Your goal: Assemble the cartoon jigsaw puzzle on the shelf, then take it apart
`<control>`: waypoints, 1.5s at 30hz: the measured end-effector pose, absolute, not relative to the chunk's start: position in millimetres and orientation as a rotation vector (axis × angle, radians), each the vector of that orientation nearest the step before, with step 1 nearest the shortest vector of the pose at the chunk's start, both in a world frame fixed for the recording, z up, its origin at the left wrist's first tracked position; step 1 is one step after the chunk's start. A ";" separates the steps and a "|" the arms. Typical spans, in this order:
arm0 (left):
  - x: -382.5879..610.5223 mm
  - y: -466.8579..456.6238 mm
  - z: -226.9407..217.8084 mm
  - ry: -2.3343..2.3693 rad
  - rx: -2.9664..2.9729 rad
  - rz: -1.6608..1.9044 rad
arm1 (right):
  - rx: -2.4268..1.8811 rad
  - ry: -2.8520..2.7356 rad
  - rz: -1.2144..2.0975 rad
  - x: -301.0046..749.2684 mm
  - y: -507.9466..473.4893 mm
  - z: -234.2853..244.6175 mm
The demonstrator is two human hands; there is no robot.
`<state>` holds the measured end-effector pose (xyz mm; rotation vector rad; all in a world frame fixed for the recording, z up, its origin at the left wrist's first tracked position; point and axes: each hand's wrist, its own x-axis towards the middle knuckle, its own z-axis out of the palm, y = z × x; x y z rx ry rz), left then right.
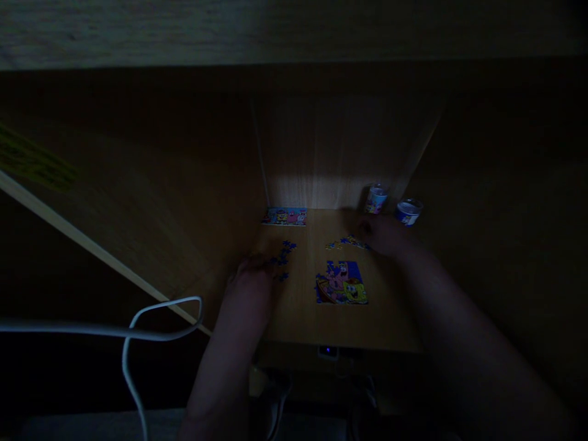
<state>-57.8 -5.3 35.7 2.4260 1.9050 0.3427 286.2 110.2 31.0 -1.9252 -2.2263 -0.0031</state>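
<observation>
On the wooden board lies a partly joined jigsaw puzzle (342, 285) showing a yellow and a pink cartoon figure; its upper left edge is ragged. My left hand (250, 285) rests on the left side, beside a scatter of loose blue puzzle pieces (283, 260); its fingers are lost in shadow. Behind the puzzle, my right hand (383, 234) hovers by a row of loose yellow and blue pieces (346, 242). Its fingers look curled together, and whatever they may hold is too dark to make out.
A cartoon picture strip (285, 216) lies at the back left. A clear-topped printed container (376, 199) and a lower round one (408, 211) stand at the back right. Wooden walls enclose the space. A white cable (160, 335) loops at the left.
</observation>
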 end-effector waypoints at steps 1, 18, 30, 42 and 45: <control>-58.1 -4.9 35.4 1.908 2.431 0.331 | -1.906 -2.225 0.003 285.8 109.8 30.9; -69.5 1.9 31.5 1.873 2.399 0.417 | -1.693 -2.198 0.104 282.8 108.9 26.7; -75.0 4.8 26.9 1.816 2.368 0.465 | -1.593 -2.195 0.155 281.7 109.5 25.2; -78.8 4.5 28.2 1.850 2.295 0.607 | -1.603 -2.111 0.164 282.0 108.9 26.9; -84.2 -0.5 34.6 1.850 2.324 0.638 | -1.597 -2.116 0.167 282.0 108.7 28.0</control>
